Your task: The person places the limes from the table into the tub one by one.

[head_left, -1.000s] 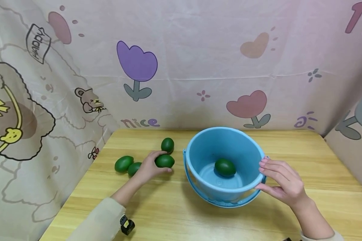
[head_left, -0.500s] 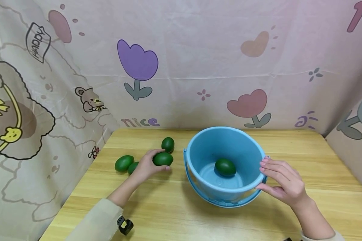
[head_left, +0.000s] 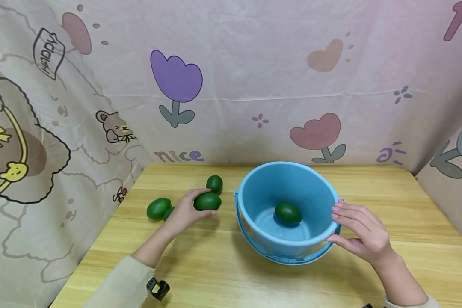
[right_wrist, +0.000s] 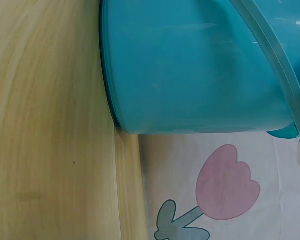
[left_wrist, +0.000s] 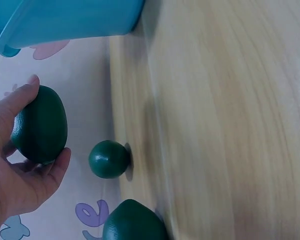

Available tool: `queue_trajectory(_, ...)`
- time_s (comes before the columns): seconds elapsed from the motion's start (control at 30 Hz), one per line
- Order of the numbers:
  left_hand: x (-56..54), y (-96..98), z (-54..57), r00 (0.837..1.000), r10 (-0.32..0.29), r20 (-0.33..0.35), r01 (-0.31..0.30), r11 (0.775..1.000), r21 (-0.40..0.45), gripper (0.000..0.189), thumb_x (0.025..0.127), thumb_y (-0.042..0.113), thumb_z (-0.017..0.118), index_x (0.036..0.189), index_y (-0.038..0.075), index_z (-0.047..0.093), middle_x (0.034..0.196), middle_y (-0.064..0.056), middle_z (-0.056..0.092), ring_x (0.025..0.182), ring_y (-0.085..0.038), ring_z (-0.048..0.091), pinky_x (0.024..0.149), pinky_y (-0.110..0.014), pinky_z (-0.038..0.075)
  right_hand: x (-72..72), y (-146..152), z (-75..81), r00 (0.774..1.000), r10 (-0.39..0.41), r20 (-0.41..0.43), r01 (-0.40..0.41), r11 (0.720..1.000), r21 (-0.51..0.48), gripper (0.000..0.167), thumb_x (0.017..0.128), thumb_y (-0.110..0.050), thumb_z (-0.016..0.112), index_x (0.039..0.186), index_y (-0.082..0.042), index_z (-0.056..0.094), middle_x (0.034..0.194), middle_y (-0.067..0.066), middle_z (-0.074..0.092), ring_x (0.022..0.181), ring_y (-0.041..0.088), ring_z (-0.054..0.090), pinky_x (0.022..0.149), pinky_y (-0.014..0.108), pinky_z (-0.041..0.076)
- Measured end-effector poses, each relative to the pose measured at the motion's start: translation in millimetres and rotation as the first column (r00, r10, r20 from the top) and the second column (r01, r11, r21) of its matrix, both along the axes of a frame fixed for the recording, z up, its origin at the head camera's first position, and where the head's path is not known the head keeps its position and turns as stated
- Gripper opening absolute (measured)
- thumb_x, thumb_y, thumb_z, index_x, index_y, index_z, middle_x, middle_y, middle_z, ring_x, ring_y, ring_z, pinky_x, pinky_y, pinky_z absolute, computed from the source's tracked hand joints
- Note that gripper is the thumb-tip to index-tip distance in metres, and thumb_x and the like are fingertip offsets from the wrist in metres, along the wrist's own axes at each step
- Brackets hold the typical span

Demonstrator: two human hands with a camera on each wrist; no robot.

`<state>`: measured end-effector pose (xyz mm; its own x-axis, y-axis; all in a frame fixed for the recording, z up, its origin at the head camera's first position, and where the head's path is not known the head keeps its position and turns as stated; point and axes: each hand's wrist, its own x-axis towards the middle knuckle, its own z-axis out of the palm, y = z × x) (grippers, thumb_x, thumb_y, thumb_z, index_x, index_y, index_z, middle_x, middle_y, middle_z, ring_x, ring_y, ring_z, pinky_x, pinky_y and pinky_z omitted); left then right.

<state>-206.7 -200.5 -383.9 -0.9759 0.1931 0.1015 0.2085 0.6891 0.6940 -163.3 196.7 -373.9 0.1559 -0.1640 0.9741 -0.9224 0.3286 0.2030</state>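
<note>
In the head view, my left hand (head_left: 184, 211) grips a smooth green egg-shaped fruit (head_left: 207, 201) between thumb and fingers. The left wrist view shows this fruit (left_wrist: 42, 125) raised off the tabletop. Just behind it on the table is another green fruit (head_left: 214, 184). Two more lie to the left: one fruit (head_left: 158, 208) in full sight, the other (head_left: 168, 213) partly hidden by my hand. My right hand (head_left: 363, 231) holds the right rim of a light blue bucket (head_left: 285, 252). A single green fruit (head_left: 287, 213) lies on the bucket's floor.
The wooden table (head_left: 223, 273) ends at a printed cloth backdrop (head_left: 231, 81), with more cloth at both sides. The bucket's handle (head_left: 250, 243) hangs down around its front. A small black device (head_left: 158, 288) sits at my left sleeve.
My left hand has lifted the fruit it grips a little and drawn it slightly left. My right hand and the bucket have stayed in place.
</note>
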Motion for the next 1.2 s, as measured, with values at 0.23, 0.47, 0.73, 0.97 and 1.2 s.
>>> queue_trajectory(0.23, 3.9, 2.0, 7.7, 1.0, 0.013, -0.008, -0.013, 0.999, 0.029, 0.071, 0.075, 0.04, 0.079, 0.137, 0.019, 0.049, 0.137, -0.011, 0.047, 0.113, -0.031, 0.055, 0.087, -0.047, 0.049, 0.0, 0.9, 0.0, 1.0, 0.001, 0.001, -0.001, 1.0, 0.0, 0.046, 0.078, -0.034, 0.074, 0.071, 0.011, 0.066, 0.072, 0.022, 0.067, 0.087, 0.027, 0.069, 0.091, 0.027, 0.049)
queue_trajectory(0.47, 4.5, 4.2, 16.9, 1.0, 0.026, -0.003, -0.026, 0.998, 0.05, 0.072, 0.075, 0.04, 0.079, 0.137, 0.021, 0.048, 0.135, -0.009, 0.048, 0.111, -0.031, 0.055, 0.085, -0.046, 0.05, 1.3, 0.7, 1.4, 1.0, 0.018, 0.009, -0.018, 1.0, 0.001, 0.046, 0.078, -0.034, 0.074, 0.072, 0.011, 0.066, 0.074, 0.022, 0.067, 0.088, 0.026, 0.068, 0.092, 0.027, 0.049)
queue_trajectory(0.73, 7.3, 5.2, 24.9, 1.0, 0.015, -0.008, -0.015, 0.999, 0.037, 0.072, 0.075, 0.039, 0.079, 0.137, 0.019, 0.049, 0.134, -0.009, 0.049, 0.11, -0.031, 0.056, 0.085, -0.045, 0.05, 1.6, -0.9, 3.0, 1.0, 0.021, -0.001, -0.021, 1.0, 0.0, 0.046, 0.079, -0.033, 0.074, 0.071, 0.011, 0.066, 0.074, 0.022, 0.067, 0.087, 0.026, 0.068, 0.091, 0.027, 0.05)
queue_trajectory(0.97, 11.4, 1.1, 36.6, 1.0, -0.009, -0.027, 0.01, 1.0, 0.019, 0.071, 0.076, 0.041, 0.078, 0.136, 0.018, 0.049, 0.133, -0.011, 0.049, 0.109, -0.03, 0.056, 0.084, -0.045, 0.05, 1.4, 0.9, 2.0, 1.0, 0.0, 0.001, 0.0, 1.0, 0.01, 0.046, 0.079, -0.034, 0.073, 0.071, 0.011, 0.066, 0.074, 0.022, 0.068, 0.088, 0.026, 0.068, 0.091, 0.026, 0.049)
queue_trajectory(1.2, 15.0, -1.6, 45.4, 0.999, -0.024, -0.039, 0.025, 1.0, 0.013, 0.071, 0.075, 0.042, 0.078, 0.136, 0.018, 0.05, 0.133, -0.01, 0.05, 0.108, -0.03, 0.056, 0.084, -0.045, 0.049, 0.9, 1.6, 0.9, 1.0, -0.018, 0.003, 0.018, 1.0, 0.019, 0.046, 0.079, -0.035, 0.072, 0.071, 0.01, 0.067, 0.073, 0.022, 0.067, 0.087, 0.026, 0.068, 0.092, 0.026, 0.049)
